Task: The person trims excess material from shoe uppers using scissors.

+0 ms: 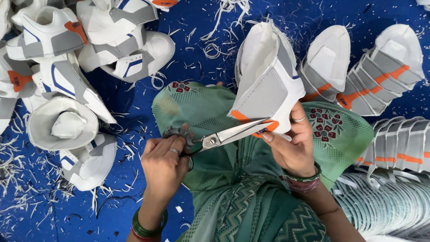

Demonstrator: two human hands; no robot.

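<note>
The white, grey and orange stitched shoe upper point(268, 80) is held above the person's lap in green patterned cloth point(251, 179), near the middle of the blue floor covering point(134, 116). The right hand point(293, 143) pinches its lower orange edge between thumb and fingers. The left hand point(165, 163) is closed through the handles of the steel scissors point(224, 136), whose blades meet at that orange edge. Trimming here seems to call for short snips kept just off the stitching, with the right fingers clear of the blade tips. White offcut strips point(27, 188) litter the covering's left side; loose uppers point(67, 67) are piled toward the upper left corner and nested stacks point(385, 76) along the right edge.
</note>
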